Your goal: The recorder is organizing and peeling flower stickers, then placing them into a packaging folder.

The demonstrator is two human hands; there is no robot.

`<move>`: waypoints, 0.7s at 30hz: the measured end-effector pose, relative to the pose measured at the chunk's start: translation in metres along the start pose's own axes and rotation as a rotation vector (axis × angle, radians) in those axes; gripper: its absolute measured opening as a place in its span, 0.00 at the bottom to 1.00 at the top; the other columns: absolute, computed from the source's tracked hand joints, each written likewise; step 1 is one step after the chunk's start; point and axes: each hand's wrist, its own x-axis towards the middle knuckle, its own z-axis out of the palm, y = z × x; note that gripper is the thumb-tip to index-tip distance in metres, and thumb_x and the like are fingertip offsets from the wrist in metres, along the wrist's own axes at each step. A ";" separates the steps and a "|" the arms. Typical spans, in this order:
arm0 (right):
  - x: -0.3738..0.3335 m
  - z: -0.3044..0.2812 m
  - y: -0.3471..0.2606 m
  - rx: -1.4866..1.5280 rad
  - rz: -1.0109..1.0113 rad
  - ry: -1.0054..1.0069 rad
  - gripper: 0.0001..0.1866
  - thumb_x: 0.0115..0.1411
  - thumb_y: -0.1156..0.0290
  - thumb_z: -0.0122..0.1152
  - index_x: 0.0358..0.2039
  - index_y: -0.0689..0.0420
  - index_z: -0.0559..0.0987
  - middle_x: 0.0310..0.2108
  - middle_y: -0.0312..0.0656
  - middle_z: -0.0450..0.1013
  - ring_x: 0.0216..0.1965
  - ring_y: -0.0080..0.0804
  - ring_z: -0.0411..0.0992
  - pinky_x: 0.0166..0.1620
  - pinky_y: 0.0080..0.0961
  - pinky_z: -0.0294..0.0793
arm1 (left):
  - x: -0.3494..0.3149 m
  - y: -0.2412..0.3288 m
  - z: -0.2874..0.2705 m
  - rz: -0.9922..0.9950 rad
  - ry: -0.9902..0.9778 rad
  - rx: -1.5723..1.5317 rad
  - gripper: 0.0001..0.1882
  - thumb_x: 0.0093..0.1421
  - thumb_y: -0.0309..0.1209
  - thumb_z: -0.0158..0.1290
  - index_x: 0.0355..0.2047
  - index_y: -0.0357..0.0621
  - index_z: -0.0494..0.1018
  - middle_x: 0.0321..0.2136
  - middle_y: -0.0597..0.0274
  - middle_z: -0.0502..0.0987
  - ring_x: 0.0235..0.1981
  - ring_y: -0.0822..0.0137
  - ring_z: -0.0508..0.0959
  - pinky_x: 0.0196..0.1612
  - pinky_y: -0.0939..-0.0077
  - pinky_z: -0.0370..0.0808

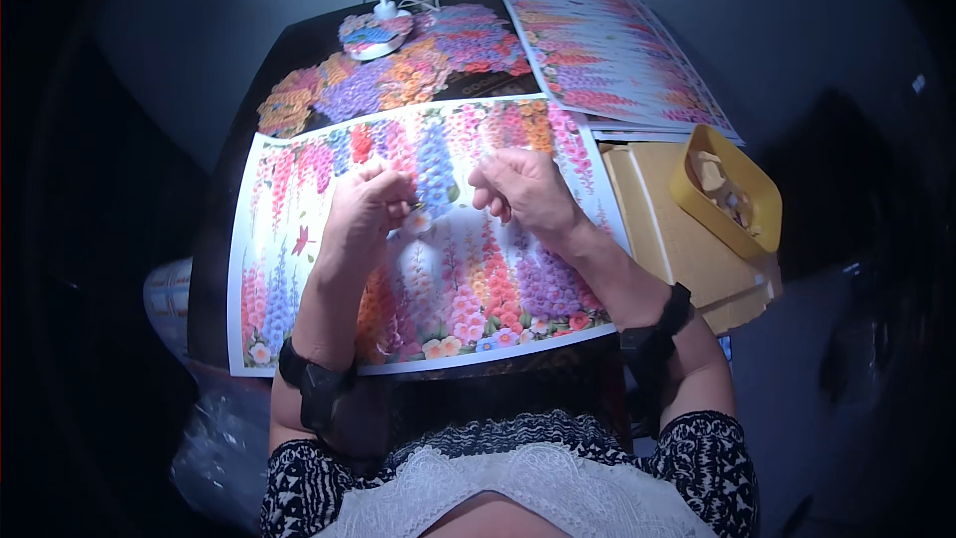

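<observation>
Between the forearms [340,304], room is free over the printed sheet [438,244]; rightward stands a yellow tray [709,216].

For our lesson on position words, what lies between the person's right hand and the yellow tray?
In the head view, going from the right hand to the yellow tray, you cross part of the flower-printed sheet, then brown cardboard.
</observation>
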 end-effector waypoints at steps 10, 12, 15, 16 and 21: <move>-0.030 -0.033 -0.071 -0.150 -0.157 0.105 0.15 0.65 0.66 0.48 0.28 0.61 0.77 0.20 0.35 0.73 0.19 0.14 0.67 0.21 0.13 0.66 | 0.016 -0.013 -0.005 -0.012 -0.041 -0.013 0.05 0.54 0.24 0.53 0.23 0.45 0.69 0.19 0.70 0.69 0.19 0.80 0.66 0.21 0.86 0.61; -0.046 -0.043 -0.072 -0.218 -0.156 0.075 0.14 0.64 0.67 0.49 0.27 0.62 0.77 0.20 0.34 0.73 0.19 0.14 0.67 0.23 0.14 0.67 | 0.015 -0.013 -0.016 -0.038 -0.032 0.010 0.04 0.55 0.25 0.53 0.25 0.43 0.70 0.19 0.70 0.69 0.18 0.79 0.66 0.21 0.85 0.63; -0.084 -0.067 -0.089 -0.287 -0.021 0.097 0.14 0.65 0.67 0.49 0.29 0.62 0.77 0.23 0.35 0.73 0.23 0.15 0.67 0.26 0.13 0.67 | 0.019 -0.016 -0.031 -0.055 -0.046 0.016 0.03 0.57 0.26 0.53 0.26 0.42 0.70 0.19 0.70 0.69 0.18 0.78 0.67 0.22 0.83 0.67; -0.095 -0.080 -0.093 -0.300 -0.028 0.133 0.13 0.65 0.67 0.49 0.29 0.62 0.77 0.23 0.34 0.73 0.23 0.14 0.68 0.27 0.13 0.67 | 0.020 -0.017 -0.033 -0.054 -0.077 0.017 0.03 0.57 0.26 0.53 0.26 0.42 0.70 0.19 0.70 0.69 0.18 0.78 0.67 0.22 0.83 0.67; -0.149 -0.153 -0.125 -0.474 -0.053 0.429 0.12 0.64 0.70 0.50 0.28 0.62 0.78 0.22 0.33 0.73 0.22 0.14 0.68 0.27 0.11 0.67 | 0.015 -0.012 -0.020 -0.059 -0.055 0.045 0.05 0.55 0.24 0.53 0.25 0.45 0.68 0.20 0.71 0.69 0.20 0.80 0.67 0.23 0.85 0.63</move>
